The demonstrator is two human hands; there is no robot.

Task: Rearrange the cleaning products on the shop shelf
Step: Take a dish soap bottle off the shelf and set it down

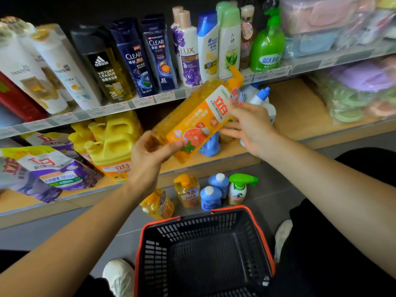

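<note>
Hands meet on a tilted orange detergent bottle by the shelf: left hand curled round its base, right hand pinching its upper label.

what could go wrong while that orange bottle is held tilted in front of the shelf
1. The orange bottle is tilted in mid-air. The left hand grips only its base and the right hand pinches it near the label, so a slip could drop it among the floor bottles and topple them.
2. The right hand is close to the white bottle with the blue cap on the lower shelf, and placing the orange bottle there may knock it over.
</note>
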